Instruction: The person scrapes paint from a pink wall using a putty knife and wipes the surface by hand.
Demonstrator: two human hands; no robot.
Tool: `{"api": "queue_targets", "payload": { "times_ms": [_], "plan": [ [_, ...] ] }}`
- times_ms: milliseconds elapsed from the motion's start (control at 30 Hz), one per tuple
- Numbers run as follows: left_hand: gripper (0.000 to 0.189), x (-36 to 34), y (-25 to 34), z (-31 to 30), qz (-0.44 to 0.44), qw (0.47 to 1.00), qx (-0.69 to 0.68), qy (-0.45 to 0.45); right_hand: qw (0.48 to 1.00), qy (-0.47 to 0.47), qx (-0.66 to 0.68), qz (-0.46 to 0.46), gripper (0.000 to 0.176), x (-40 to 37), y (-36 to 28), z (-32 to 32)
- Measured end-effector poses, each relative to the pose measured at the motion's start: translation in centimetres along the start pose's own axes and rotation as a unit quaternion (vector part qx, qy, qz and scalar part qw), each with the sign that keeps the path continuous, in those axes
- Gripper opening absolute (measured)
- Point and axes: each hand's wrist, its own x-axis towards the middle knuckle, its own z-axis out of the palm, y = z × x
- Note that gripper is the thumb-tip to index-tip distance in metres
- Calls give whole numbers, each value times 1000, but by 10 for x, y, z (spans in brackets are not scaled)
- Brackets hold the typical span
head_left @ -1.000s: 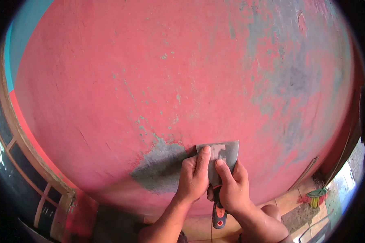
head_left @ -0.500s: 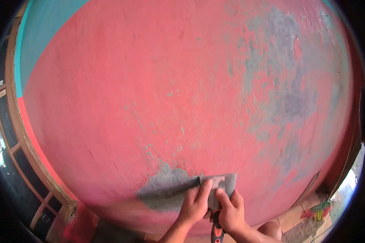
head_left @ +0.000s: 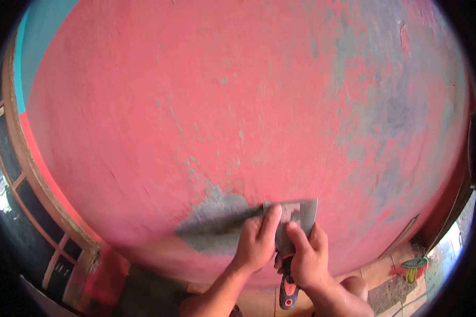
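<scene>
A wide-bladed paint scraper (head_left: 305, 210) is held up against the pink wall (head_left: 158, 148), its blade's broad edge upward and its black-and-red handle pointing down. My right hand (head_left: 310, 259) is closed around the lower blade and the top of the handle, with the thumb laid on the metal. At the blade's left side my left hand (head_left: 254, 245) grips too, one digit stretched up along the metal; its other fingers are partly hidden. Just left of the blade lies a bare grey patch (head_left: 217, 211) where paint is gone, partly in shadow.
Grey-green worn areas (head_left: 396, 111) mark the wall's right side. A brown-framed window or door (head_left: 24, 185) borders the left. On the tiled floor (head_left: 365, 272) at lower right lies a broom head with green, yellow and red bristles (head_left: 413, 269). My knee (head_left: 355, 288) shows beside the right forearm.
The view has tilted down, so wall, patch and floor sit higher in frame. Both hands and the scraper appear higher and slightly to the right, with the same hold.
</scene>
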Motion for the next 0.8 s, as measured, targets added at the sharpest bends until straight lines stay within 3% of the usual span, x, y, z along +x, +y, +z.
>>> {"api": "queue_targets", "payload": {
  "times_ms": [33,67,167,267,400,500,633,767,800],
  "plan": [
    [55,-5,14,3,-69,996,-62,-16,1000,-3,9,4,24,0,-3,0],
    [54,-10,8,4,-79,996,-53,-3,1000,1,7,1,24,-3,2,-2],
    [52,-11,-7,5,-76,996,-39,24,1000,11,10,-23,25,-2,18,-5],
    [52,-3,-5,-2,-18,1000,-16,4,1000,-9,-3,-17,25,3,9,-3],
    [52,-9,-3,-2,-81,997,0,16,1000,0,-3,-31,26,2,20,-3],
    [53,0,-19,-2,41,998,27,45,999,-9,2,-34,24,3,12,0],
    [57,-6,4,1,-57,997,-44,35,1000,5,-16,-24,23,1,15,1],
    [53,2,-18,-6,90,992,65,54,999,-6,-12,-46,23,5,16,3],
    [53,2,-14,-8,36,998,28,53,999,-14,-18,-42,23,8,15,2]
  ]
}}
